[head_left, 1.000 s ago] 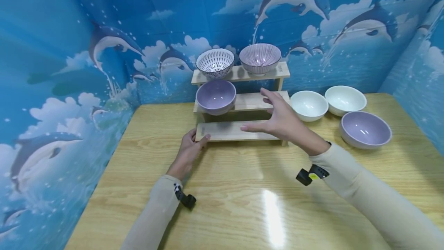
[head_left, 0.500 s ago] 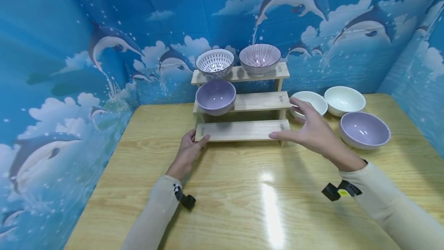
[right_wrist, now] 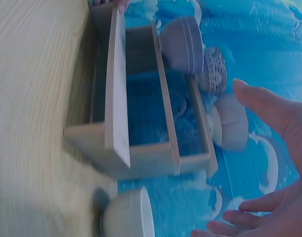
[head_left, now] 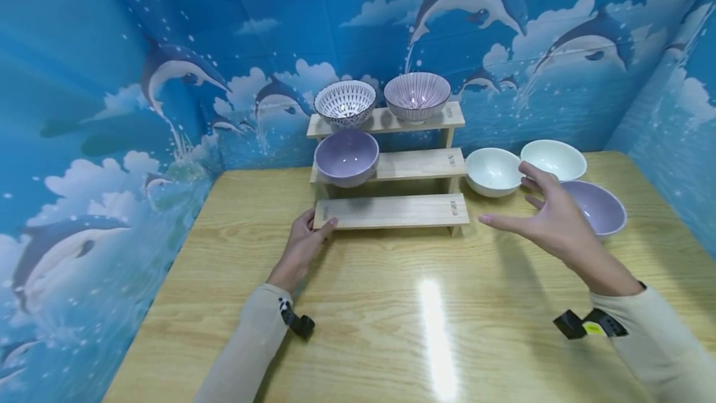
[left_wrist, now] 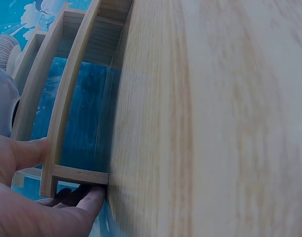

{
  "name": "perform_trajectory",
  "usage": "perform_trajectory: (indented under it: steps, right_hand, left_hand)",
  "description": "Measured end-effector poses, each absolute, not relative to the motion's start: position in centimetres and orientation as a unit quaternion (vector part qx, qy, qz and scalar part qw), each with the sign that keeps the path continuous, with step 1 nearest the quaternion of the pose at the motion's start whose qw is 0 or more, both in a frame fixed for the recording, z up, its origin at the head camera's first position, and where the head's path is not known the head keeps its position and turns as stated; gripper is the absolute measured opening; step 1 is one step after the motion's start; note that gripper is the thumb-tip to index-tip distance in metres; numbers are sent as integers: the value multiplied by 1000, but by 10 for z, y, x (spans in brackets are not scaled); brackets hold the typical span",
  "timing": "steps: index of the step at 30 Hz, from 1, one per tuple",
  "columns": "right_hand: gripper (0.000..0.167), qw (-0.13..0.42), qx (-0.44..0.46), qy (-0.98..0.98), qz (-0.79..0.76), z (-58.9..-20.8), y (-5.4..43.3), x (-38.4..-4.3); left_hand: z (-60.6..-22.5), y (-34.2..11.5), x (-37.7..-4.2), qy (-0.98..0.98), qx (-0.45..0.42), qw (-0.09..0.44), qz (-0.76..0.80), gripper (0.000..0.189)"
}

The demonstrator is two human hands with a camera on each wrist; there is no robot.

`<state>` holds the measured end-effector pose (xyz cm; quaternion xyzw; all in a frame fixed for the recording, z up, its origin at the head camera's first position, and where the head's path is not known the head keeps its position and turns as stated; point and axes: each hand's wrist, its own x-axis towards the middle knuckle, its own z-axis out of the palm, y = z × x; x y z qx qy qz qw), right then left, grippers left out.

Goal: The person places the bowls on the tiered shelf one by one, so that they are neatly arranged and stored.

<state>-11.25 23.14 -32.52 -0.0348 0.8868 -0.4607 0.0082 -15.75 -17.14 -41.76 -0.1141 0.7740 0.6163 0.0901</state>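
Note:
My left hand (head_left: 296, 247) grips the left end of the lowest tier of a wooden three-step display rack (head_left: 391, 211). In the left wrist view its thumb (left_wrist: 30, 152) lies against the board while the fingers curl behind the end support. My right hand (head_left: 565, 229) hovers right of the rack with thumb and fingers spread, holding nothing. It partly covers a purple bowl (head_left: 606, 207) on the table. Nearby are two white bowls, one beside the rack (head_left: 492, 173) and another white bowl (head_left: 550, 157) farther right.
Another purple bowl (head_left: 347, 157) stands on the middle tier's left side. On the top tier sit a black-and-white patterned bowl (head_left: 344, 104) and a purple striped bowl (head_left: 416, 98). A dolphin-print backdrop (head_left: 335, 11) rises behind the wooden table (head_left: 358, 328).
My right hand has moved right, from in front of the rack to over the bowls on the right, still spread. The left hand keeps its grip on the rack.

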Motion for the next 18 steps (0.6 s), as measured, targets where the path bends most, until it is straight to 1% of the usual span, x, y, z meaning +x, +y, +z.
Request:
perform_trajectory:
  steps: [18]
  right_hand:
    - [112,-41,67,894,-441,-348,295,-108]
  left_hand:
    - [-420,-173,-160,764,-113,91,629,72]
